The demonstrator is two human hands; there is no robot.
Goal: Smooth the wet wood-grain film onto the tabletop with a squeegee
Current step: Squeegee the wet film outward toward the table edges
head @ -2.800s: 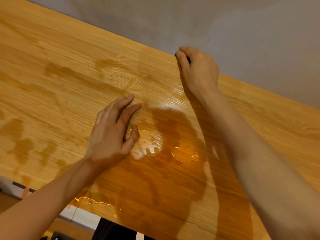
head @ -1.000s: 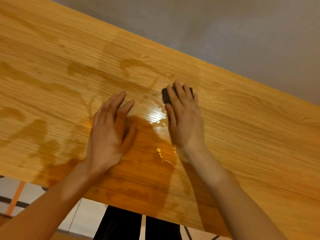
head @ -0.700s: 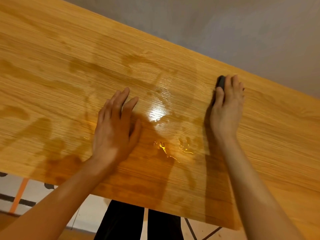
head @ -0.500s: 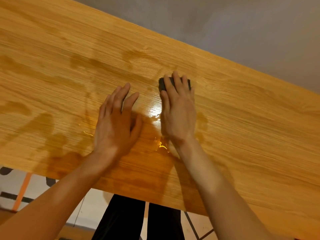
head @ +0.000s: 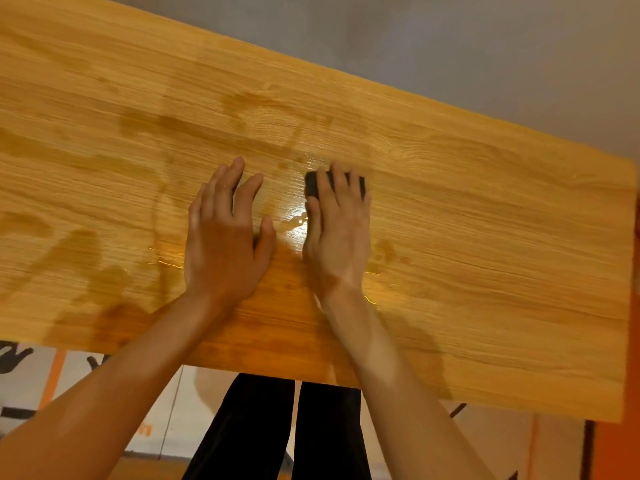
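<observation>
The wood-grain film (head: 467,209) covers the tabletop and shows dark wet patches and a shiny water pool between my hands. My left hand (head: 225,237) lies flat on the film with its fingers spread. Just to its right, my right hand (head: 337,233) presses straight fingers down on a small black squeegee (head: 311,187). Only the squeegee's ends show beside the fingers, and the thumb lies along its left end.
The table's near edge (head: 242,358) runs across the lower frame, with my dark-trousered legs (head: 277,427) and a pale floor below it. A grey wall (head: 450,46) stands behind the far edge. The tabletop's right end (head: 628,271) meets an orange surface.
My right hand swept the squeegee out to the right, then back beside my left hand, and now sits slightly nearer to me. My left hand stayed flat in place.
</observation>
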